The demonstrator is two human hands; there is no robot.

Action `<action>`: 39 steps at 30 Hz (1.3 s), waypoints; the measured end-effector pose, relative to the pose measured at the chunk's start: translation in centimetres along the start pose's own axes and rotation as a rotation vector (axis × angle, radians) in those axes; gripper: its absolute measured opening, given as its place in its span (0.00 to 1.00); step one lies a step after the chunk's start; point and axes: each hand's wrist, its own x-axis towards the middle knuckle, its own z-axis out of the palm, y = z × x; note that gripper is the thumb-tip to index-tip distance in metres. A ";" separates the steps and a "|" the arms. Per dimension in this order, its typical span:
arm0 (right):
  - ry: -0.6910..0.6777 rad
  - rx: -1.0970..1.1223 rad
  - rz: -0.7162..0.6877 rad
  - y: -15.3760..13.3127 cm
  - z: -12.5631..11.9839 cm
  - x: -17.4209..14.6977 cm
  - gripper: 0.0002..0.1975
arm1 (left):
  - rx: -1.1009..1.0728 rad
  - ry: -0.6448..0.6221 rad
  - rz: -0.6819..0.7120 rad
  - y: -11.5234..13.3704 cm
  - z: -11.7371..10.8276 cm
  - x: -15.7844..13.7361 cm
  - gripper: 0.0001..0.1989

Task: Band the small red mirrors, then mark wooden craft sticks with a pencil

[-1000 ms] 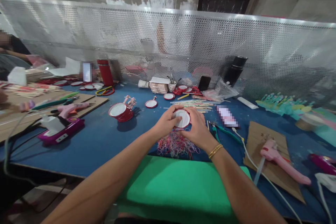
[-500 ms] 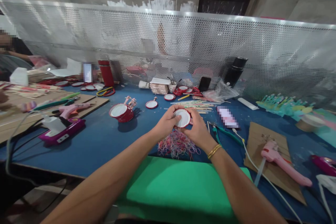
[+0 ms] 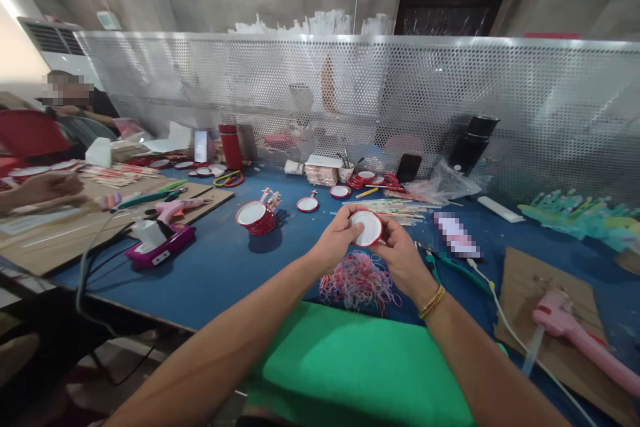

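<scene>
The head view gives me little to read: the screen of the phone (image 3: 456,235) lying right of the hands is blocked out into blurred squares, and a pale mark on the black bottle (image 3: 470,145) at the back is too small for me to make out.

The thing I am watching is a round disc (image 3: 369,228) with a shiny red rim and a flat white face turned up towards me. It is raised over the far side of a tangle of coloured loops (image 3: 357,283) on the blue table (image 3: 220,273).

I see the left hand (image 3: 337,239) curled around the disc's left edge, thumb pressed on the white face. The right hand (image 3: 401,255) is partly curled, its fingers gripping the right edge.

To the left I have a stack of similar red-rimmed discs (image 3: 255,217), with a single disc (image 3: 307,204) lying flat between it and the hands.
</scene>
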 end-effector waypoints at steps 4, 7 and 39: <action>0.029 0.108 0.063 -0.1 0.2 -0.2 0.23 | 0.016 0.014 0.003 -0.1 -0.3 0.1 0.19; 0.060 0.158 0.154 -0.4 0.4 -0.4 0.23 | 0.065 0.039 0.005 0.1 -0.7 0.4 0.19; 0.123 -0.200 0.214 -0.5 0.5 -0.4 0.23 | 0.474 0.068 0.130 -1.1 -2.0 1.1 0.10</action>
